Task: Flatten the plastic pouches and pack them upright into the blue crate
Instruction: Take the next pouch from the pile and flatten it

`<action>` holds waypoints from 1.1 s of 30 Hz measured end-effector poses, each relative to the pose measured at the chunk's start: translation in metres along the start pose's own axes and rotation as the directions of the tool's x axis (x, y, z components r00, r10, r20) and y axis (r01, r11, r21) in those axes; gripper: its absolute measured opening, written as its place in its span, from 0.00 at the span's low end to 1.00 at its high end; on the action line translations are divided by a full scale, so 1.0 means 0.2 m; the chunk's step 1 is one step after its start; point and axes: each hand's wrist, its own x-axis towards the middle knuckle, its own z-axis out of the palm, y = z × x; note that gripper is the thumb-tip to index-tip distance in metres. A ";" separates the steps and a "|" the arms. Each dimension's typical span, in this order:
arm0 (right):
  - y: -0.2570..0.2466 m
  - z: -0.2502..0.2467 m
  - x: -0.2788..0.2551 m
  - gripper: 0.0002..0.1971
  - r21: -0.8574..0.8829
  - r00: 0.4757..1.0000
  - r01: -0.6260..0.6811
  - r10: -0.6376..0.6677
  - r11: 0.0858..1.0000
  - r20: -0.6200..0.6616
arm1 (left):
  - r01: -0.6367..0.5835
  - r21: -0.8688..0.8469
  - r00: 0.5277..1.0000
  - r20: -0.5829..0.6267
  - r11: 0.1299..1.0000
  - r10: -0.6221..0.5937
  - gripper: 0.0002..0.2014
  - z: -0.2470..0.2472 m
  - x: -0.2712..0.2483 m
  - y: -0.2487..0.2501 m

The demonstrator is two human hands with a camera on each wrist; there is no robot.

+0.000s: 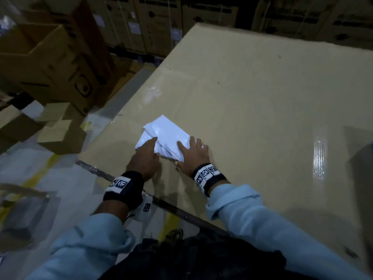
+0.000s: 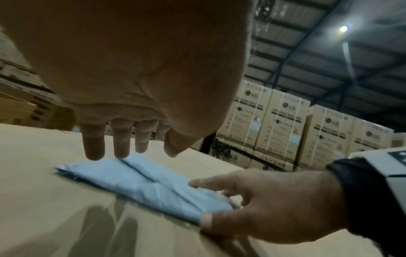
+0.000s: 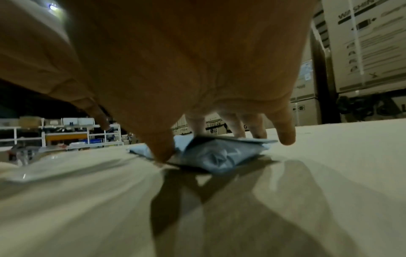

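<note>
A small stack of white plastic pouches [image 1: 167,132] lies flat on a large cardboard surface [image 1: 262,98], near its front left corner. My left hand [image 1: 150,150] reaches over the stack's left side with straight fingers [image 2: 123,147] whose tips touch the pouches [image 2: 149,184]. My right hand [image 1: 189,152] lies spread over the stack's near right end. Its fingers [image 3: 194,125] press down on top of the pouches [image 3: 219,156], and its thumb sits at the near edge. The right hand [image 2: 263,196] also shows in the left wrist view. No blue crate is plainly in view.
Open cardboard boxes [image 1: 50,63] stand at the left, with smaller boxes [image 1: 60,136] on the floor below. Tall stacked cartons [image 1: 201,11] line the back. The surface's near edge [image 1: 171,209] runs just behind my wrists. A sliver of blue [image 1: 371,147] shows at the right border.
</note>
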 end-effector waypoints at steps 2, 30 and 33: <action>-0.03 0.05 0.00 0.34 -0.034 1.000 -0.013 0.012 0.999 -0.026 | 0.018 0.008 0.997 0.072 1.000 -0.018 0.45 0.00 0.06 -0.04; 0.87 0.14 -1.09 0.31 -0.070 0.963 -0.268 0.265 0.961 -0.053 | -0.864 0.221 0.500 0.466 0.452 0.730 0.31 0.77 -0.01 0.51; 0.90 0.11 -1.15 0.31 -0.022 0.918 -0.379 0.373 0.925 -0.133 | -0.854 0.270 0.518 0.527 0.445 0.674 0.33 0.86 -0.04 0.54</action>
